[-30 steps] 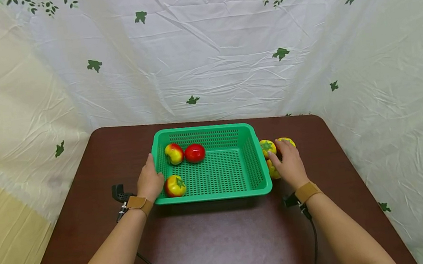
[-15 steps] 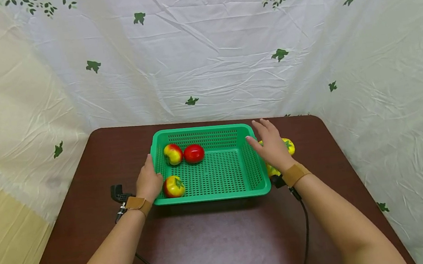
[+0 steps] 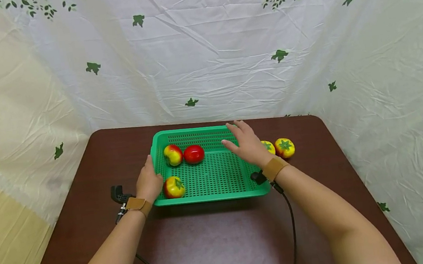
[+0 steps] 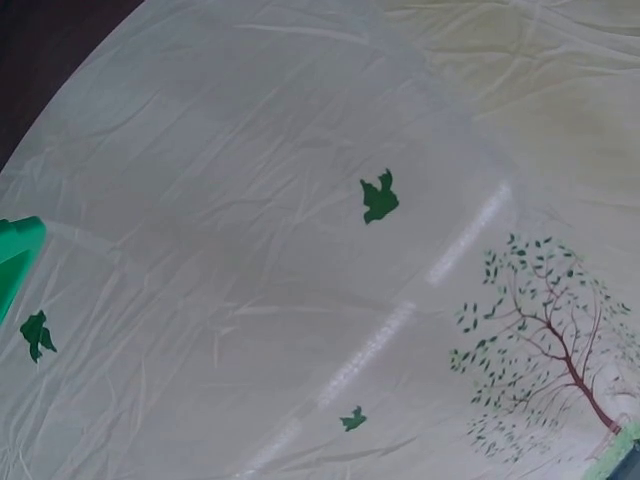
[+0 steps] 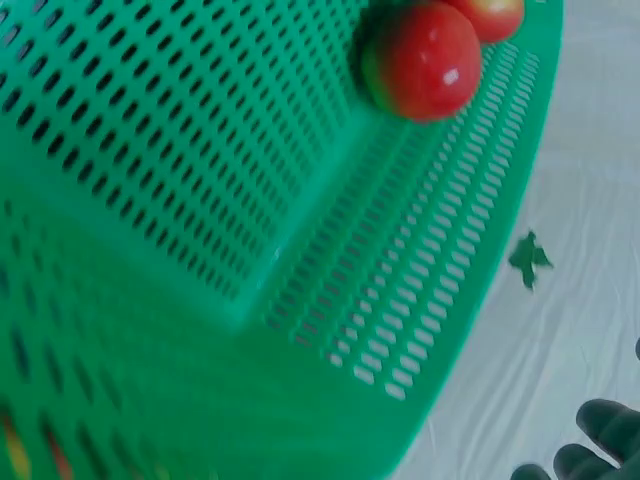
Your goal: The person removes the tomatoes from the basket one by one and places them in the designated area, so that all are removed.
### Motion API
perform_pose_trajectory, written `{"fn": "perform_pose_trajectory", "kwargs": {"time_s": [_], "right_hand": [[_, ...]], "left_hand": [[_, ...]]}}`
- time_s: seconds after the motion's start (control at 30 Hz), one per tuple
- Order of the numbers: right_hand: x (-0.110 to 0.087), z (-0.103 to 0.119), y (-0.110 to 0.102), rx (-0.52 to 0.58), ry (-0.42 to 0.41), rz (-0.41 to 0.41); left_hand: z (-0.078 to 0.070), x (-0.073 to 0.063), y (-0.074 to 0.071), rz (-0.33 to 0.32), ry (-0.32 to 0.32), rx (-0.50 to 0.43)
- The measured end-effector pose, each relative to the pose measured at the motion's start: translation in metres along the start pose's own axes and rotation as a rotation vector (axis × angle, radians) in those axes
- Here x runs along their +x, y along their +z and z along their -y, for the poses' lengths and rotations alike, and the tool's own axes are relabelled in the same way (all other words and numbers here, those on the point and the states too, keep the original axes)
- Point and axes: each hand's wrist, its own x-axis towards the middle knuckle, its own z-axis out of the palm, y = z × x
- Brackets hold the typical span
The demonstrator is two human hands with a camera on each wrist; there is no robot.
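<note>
A green plastic basket (image 3: 220,195) with slotted walls stands on the table. My left hand (image 3: 148,183) holds its left rim, with the thumb over the inner side. Above the basket's right part, my right hand (image 3: 249,145) hovers with spread fingers and nothing in it. Inside the basket lie a red-and-yellow fruit (image 3: 173,155), a glossy red fruit (image 3: 194,154) and another yellow-red fruit with a green leafy top (image 3: 173,187). In the right wrist view the red fruit (image 5: 425,62) rests against the wall, and right-hand fingers (image 5: 610,428) show at the corner.
Outside the basket's right wall sit yellow-red fruits, one partly covered (image 3: 268,147) and one in plain sight (image 3: 285,147). The brown table (image 3: 210,248) extends toward me. Black cables (image 3: 293,228) trail from both wrists. A white leaf-print cloth (image 3: 204,75) hangs behind.
My right hand has left the fruits beside the basket and moved left over the basket's right wall, with its fingers spread. The left hand stays at the rim.
</note>
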Motion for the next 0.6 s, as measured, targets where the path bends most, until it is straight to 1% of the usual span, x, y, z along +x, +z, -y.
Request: {"fn": "perform_pose_trajectory", "kwargs": {"time_s": [0.13, 0.23, 0.33, 0.4, 0.53, 0.6], "right_hand": [[0.007, 0.007, 0.013, 0.019, 0.015, 0.089], [0.012, 0.011, 0.022, 0.027, 0.033, 0.133], [0.015, 0.014, 0.028, 0.012, 0.024, 0.183], [0.017, 0.015, 0.031, -0.014, 0.003, 0.239], [0.020, 0.017, 0.039, -0.069, -0.052, 0.387], [0.021, 0.018, 0.043, -0.085, -0.066, 0.451]], "left_hand": [[-0.001, -0.001, -0.001, 0.002, -0.011, -0.003], [-0.001, -0.001, -0.001, 0.003, -0.019, -0.006], [-0.002, 0.000, 0.000, 0.005, -0.021, -0.006], [-0.003, 0.000, 0.000, 0.003, -0.019, -0.008], [-0.003, 0.000, -0.001, 0.001, -0.021, -0.006], [-0.003, 0.000, -0.002, 0.002, -0.026, -0.003]]}}
